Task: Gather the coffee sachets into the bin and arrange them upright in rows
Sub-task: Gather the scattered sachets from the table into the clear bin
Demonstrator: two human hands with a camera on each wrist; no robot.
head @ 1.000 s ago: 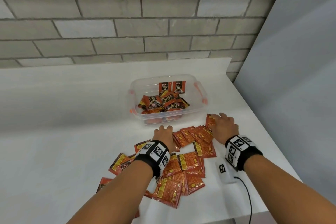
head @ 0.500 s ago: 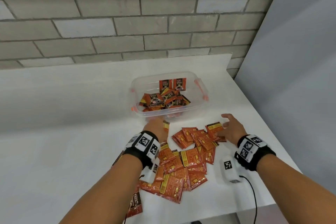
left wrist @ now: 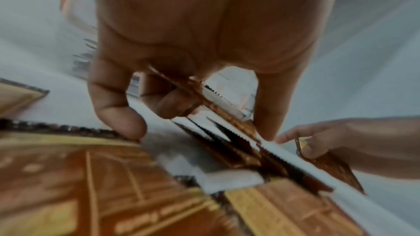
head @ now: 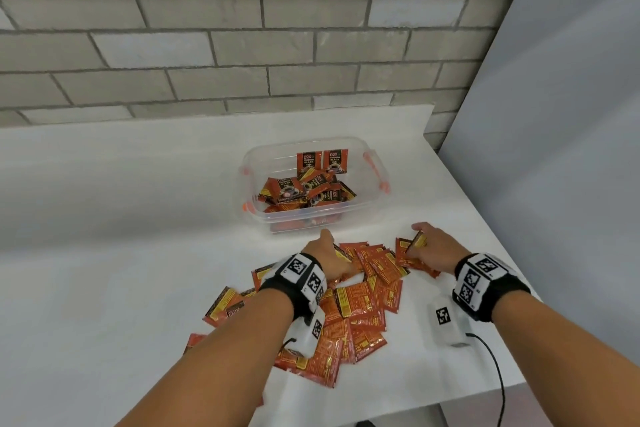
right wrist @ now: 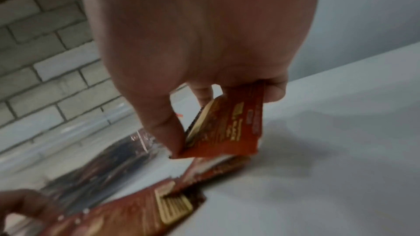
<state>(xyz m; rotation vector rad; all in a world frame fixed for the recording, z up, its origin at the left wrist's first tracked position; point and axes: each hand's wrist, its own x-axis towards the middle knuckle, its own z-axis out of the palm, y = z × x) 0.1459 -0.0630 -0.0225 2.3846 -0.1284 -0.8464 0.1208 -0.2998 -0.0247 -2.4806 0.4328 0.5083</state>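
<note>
Many coffee sachets (head: 360, 305) lie flat in a messy, overlapping pile on the white counter (head: 104, 253), just in front of the clear bin (head: 313, 218). We see more sachets inside the bin: two stand up against its far wall (head: 322, 162), and the others lie jumbled on its floor (head: 304, 192). The bin has orange clips (head: 375, 172) on its sides. Our left hand (head: 327, 255) is at the far edge of the pile, close to the bin. In the left wrist view, our left fingers (left wrist: 118, 114) are curled, and the thumb and fingers pinch one sachet (left wrist: 218, 103) by its edges, held up on its side just above the others. Our right hand (head: 433, 248) is at the right end of the pile. In the right wrist view, the right thumb and fingers (right wrist: 163, 128) pinch another sachet (right wrist: 229, 130), lifted clear of the ones lying under it and tilted, with its printed side facing us. Both wrists wear black bands with white square markers (head: 304, 274). A small white box (head: 448, 322) with a black cable (head: 498, 374) sits on the counter near our right wrist. A grey brick wall (head: 242, 45) stands behind the counter, and a plain pale panel (head: 554, 114) rises on the right.
</note>
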